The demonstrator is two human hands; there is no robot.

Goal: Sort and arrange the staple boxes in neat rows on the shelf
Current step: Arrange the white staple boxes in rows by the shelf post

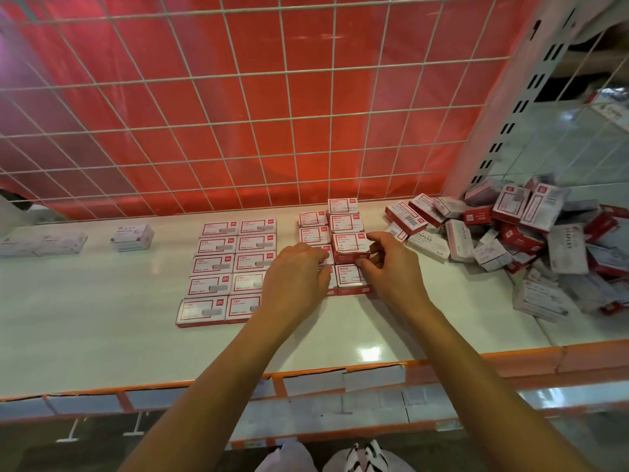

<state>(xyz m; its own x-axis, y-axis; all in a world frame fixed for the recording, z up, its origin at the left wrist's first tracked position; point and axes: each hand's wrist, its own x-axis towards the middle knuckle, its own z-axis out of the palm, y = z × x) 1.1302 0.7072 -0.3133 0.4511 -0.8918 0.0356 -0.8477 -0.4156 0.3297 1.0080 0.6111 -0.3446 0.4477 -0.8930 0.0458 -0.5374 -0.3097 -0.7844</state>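
Note:
Two neat columns of flat red-and-white staple boxes [224,267] lie on the white shelf [102,318]. To their right stands a second block of smaller red-and-white boxes [343,219], also in two columns. My right hand [388,264] pinches one box [350,247] of the right column, thumb at its near edge and fingers at its right side. My left hand [296,274] rests with fingers spread over the left column of that block, hiding the boxes beneath. A loose heap of mixed staple boxes [531,240] lies at the shelf's right end.
A white wire grid [238,114] with red backing closes the back of the shelf. Pale grey boxes [131,238] and a flat pair [41,245] lie at the far left. An orange strip with price labels [340,379] runs along the front edge. A slotted upright [503,131] stands at the right.

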